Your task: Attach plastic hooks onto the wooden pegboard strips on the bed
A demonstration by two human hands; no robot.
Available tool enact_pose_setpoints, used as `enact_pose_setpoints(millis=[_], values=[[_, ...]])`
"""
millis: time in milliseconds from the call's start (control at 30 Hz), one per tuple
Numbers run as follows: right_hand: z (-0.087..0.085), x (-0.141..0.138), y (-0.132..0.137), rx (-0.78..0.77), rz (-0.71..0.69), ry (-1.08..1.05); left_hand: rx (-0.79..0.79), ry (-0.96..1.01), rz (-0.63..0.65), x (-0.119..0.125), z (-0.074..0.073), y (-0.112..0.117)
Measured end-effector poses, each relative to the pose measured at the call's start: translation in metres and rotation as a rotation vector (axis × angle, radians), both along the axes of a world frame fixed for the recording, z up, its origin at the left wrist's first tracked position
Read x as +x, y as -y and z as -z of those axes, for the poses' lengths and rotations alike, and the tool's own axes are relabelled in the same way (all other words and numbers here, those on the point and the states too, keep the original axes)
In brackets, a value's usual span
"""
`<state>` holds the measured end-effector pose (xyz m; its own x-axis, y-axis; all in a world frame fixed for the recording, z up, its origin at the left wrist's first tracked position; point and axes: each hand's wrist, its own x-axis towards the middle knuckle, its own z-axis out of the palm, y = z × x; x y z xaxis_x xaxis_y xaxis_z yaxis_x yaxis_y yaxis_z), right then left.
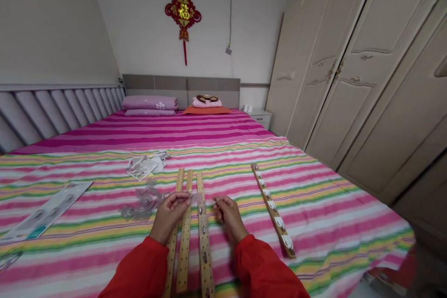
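My left hand [171,214] is closed in a pinch on a small clear plastic piece [196,197], held over the upper part of the wooden strips. My right hand [228,216] is closed, thumb against fingertips, just right of the strips; whether anything small is in it cannot be made out. Below the hands lie two plain wooden strips with rows of holes, a left strip [171,260] partly behind my left arm and a middle strip [183,260]. Beside them, a third wooden strip [206,265] carries several small metal fittings along its length.
To the right lies a wooden strip with white pieces [272,207]. Clear plastic packets [145,202] are heaped left of my left hand, with white packaging [148,165] behind. A long flat package [49,212] lies far left. Everything rests on a striped bedsheet [324,233]; wardrobes [363,70] stand right.
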<state>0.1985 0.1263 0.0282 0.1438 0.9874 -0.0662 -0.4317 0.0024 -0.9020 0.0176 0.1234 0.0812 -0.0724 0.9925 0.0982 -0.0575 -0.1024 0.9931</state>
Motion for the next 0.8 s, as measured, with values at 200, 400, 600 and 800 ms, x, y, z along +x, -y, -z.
enact_pose_setpoints(millis=[200, 400, 600, 800], values=[[-0.016, -0.005, -0.007, 0.024, -0.074, -0.028, 0.043, -0.098, 0.138, 0.014, 0.008, -0.016], [-0.009, -0.004, -0.018, -0.017, -0.113, -0.004, -0.044, -0.066, 0.226, 0.016, 0.011, -0.031], [-0.005, -0.01, -0.027, -0.054, -0.117, -0.068, -0.172, 0.071, 0.057, 0.02, 0.015, -0.049], [0.002, -0.013, -0.037, -0.063, -0.075, -0.023, -0.268, 0.225, 0.04, 0.024, 0.027, -0.059]])
